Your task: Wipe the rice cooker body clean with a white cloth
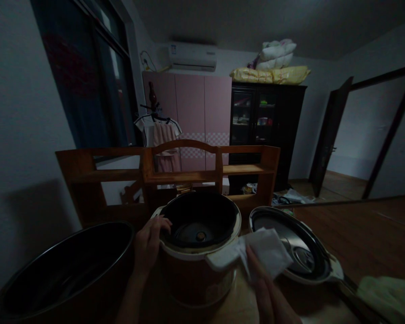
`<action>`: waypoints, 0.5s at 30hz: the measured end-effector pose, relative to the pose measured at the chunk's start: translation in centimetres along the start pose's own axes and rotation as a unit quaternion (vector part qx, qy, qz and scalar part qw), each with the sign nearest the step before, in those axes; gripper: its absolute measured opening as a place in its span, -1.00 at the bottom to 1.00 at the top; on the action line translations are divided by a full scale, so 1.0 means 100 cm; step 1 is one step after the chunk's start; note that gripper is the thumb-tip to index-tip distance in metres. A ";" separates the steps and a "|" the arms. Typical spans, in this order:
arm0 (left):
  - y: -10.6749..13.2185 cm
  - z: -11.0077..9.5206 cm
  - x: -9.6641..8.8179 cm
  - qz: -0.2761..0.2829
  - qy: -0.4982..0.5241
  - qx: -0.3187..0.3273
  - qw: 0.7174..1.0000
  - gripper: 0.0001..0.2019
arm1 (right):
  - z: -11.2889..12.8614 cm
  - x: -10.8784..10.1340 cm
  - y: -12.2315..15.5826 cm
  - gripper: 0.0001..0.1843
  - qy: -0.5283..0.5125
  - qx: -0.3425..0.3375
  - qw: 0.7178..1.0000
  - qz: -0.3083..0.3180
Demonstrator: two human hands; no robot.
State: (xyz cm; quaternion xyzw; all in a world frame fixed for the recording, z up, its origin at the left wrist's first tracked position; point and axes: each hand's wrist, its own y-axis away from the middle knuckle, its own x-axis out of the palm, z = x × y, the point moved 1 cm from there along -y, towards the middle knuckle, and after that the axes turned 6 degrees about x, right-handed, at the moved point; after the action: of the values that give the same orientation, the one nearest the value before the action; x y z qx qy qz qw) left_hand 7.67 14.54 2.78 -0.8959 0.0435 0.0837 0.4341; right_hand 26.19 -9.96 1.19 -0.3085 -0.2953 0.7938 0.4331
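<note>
A rice-cooker-like electric pressure cooker point(202, 276) stands in front of me on the wooden tabletop, its lid off. Inside its dark well, a round piece sits at the centre of the bottom. The fingers of my left hand point(151, 238) are curled over the left rim, steadying contact there. My right hand point(265, 283) is closed on a white tissue point(268, 252), which lies against the cooker's pale handle point(224, 257) at the front right. To the right, the detached lid point(293, 243) rests with its metal underside up.
A large dark pot point(67, 270) stands at the left. Behind the cooker runs a wooden shelf rack point(185, 175). A pale green cloth point(388, 292) lies at the lower right. Farther back are a pink wardrobe point(191, 103), a black cabinet point(283, 126) and an open door point(330, 135).
</note>
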 end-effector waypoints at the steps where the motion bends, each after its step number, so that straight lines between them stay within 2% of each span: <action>1: 0.000 -0.001 0.000 -0.002 -0.003 -0.001 1.000 -0.54 | 0.000 0.001 -0.005 -0.54 -0.003 0.015 1.000 0.009; 3: 0.000 -0.004 0.000 -0.003 -0.008 -0.002 1.000 -0.53 | -0.001 0.006 -0.010 -0.54 -0.009 0.039 0.998 0.048; 5: -0.001 -0.006 0.000 -0.003 -0.009 -0.003 1.000 -0.54 | -0.001 0.015 -0.008 -0.55 -0.008 0.030 0.996 0.084; 11: -0.001 -0.002 0.000 0.000 -0.003 -0.004 1.000 -0.54 | -0.006 0.032 0.011 -0.51 0.022 -0.097 0.992 0.078; 15: -0.001 0.000 0.001 -0.003 0.000 -0.011 1.000 -0.53 | -0.010 0.028 0.014 -0.51 0.015 -0.130 0.987 0.089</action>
State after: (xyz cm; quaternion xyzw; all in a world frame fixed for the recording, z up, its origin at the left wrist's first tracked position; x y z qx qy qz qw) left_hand 7.75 14.65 2.83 -0.9008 0.0397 0.0828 0.4244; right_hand 24.99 -7.97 -1.14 -0.3991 -0.3609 0.7792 0.3214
